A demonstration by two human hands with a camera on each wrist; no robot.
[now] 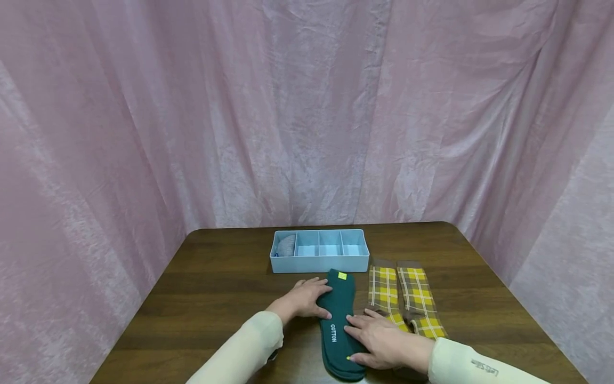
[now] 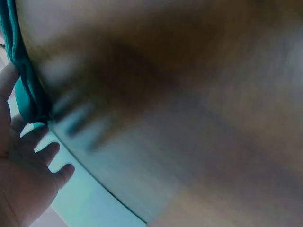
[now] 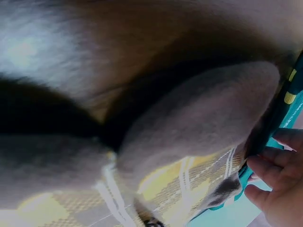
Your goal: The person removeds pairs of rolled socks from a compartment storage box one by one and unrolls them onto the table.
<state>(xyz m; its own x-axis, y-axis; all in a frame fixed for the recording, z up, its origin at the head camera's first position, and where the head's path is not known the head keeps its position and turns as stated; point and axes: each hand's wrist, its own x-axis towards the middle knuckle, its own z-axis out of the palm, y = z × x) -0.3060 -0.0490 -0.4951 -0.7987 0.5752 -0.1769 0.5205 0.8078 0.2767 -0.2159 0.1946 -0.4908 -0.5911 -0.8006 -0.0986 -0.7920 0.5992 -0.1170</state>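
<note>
A pair of dark green socks [image 1: 340, 298] lies flat, one on top of the other, with white "COTTON" lettering and a small yellow label at its far end. My left hand [image 1: 303, 298] touches its left edge, fingers extended and thumb apart. On the lower right side, my right hand [image 1: 379, 341] rests with spread fingers on the fabric. The left wrist view catches the green sock edge [image 2: 29, 90] beside my left fingers. In the right wrist view, the right hand [image 3: 284, 184] is at the green edge, beside a brown-toed plaid sock [image 3: 203, 113].
Behind the green socks stands a light blue divided box [image 1: 320, 264], a grey rolled piece of fabric [image 1: 286, 246] in its leftmost compartment. Two yellow-and-brown plaid socks [image 1: 384, 285] lie side by side at the right, partly under the right forearm. A pink curtain [image 1: 307, 117] hangs behind the wooden table [image 1: 206, 277].
</note>
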